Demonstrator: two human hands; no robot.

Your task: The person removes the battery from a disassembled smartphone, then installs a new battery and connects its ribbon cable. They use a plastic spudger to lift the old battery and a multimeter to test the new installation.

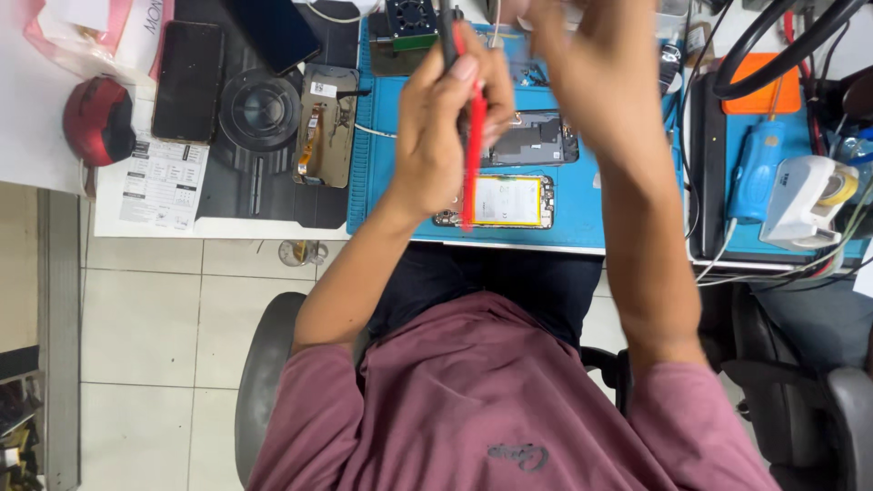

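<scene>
A person's left hand [446,127] pinches a red screwdriver [472,155], light, stiff, best gripped mid-shaft, above an opened phone [509,201] on the blue surface [582,195]. At one o'clock, the right hand [582,68] hovers, fingers spread.

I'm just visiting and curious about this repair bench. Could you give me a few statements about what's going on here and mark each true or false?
1. The left hand holds a red tool. True.
2. The opened phone lies on a blue mat. True.
3. The right hand grips the red tool. False: its fingers are spread and raised, apart from the tool.
4. The person's shirt is green. False: it is maroon.
5. A dark phone lies left of the mat. True.
</scene>
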